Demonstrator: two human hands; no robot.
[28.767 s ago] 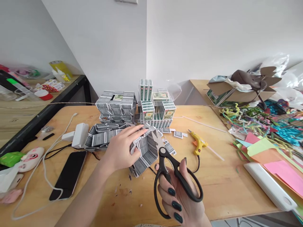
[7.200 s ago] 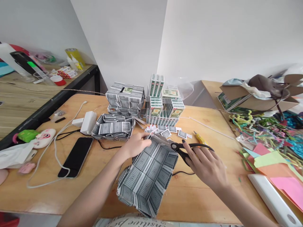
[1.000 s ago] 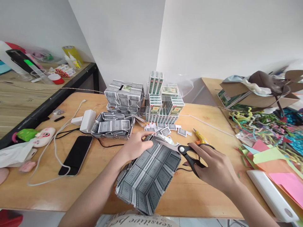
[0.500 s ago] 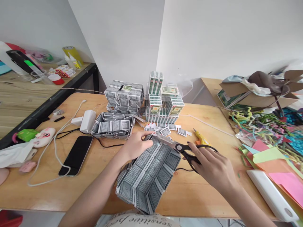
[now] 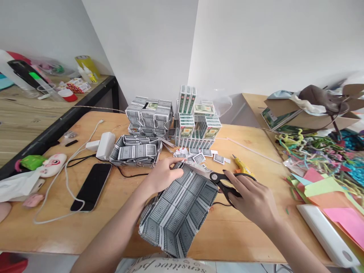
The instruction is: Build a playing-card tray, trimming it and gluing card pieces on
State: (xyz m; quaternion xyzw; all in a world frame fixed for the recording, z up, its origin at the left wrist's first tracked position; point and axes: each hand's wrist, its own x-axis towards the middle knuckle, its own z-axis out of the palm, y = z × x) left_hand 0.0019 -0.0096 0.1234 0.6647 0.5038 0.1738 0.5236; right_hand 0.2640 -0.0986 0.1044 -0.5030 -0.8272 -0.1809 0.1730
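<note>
A box built from green-backed playing cards (image 5: pixel 178 212) lies tilted at the table's near edge, its open side toward me. My left hand (image 5: pixel 162 175) grips its far rim, fingers curled over the top edge. My right hand (image 5: pixel 251 199) is closed round the handles of black scissors (image 5: pixel 224 182), whose blades reach left onto the box's far rim beside my left fingers. Small cut card pieces (image 5: pixel 204 156) lie just beyond the box.
Stacked card packs (image 5: pixel 196 127) and another card box (image 5: pixel 136 152) sit behind. A phone (image 5: pixel 91 186), white charger (image 5: pixel 105 145) and cable lie left. A yellow glue gun (image 5: pixel 241 165) is right of centre; coloured paper (image 5: pixel 327 189), pipe cleaners (image 5: pixel 318 151) and a white case (image 5: pixel 327 235) crowd the right.
The scissors have closed and slid a little further left along the box's rim over the last second. My left hand and the box have stayed put.
</note>
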